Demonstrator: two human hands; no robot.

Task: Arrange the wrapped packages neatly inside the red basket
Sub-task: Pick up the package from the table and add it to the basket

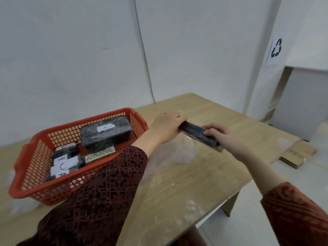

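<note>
The red basket (pixel 35 174) is a slotted plastic one with a rolled rim and moulded handles, standing on the left part of the table, turned at an angle. In its far end sits a big package (pixel 106 134), a dark block under shiny clear wrap, tipped a little, with a white label marked "A" on top. In the near end lies a cluster of small packages (pixel 66 162), dark too, with white labels bearing handwritten letters, packed close against each other. A pale green tag (pixel 100 154) reading "ABNORMAL" leans at the near wall. A long dark package (pixel 197 134) is outside the basket, to its right, held at both ends above the tabletop.
</note>
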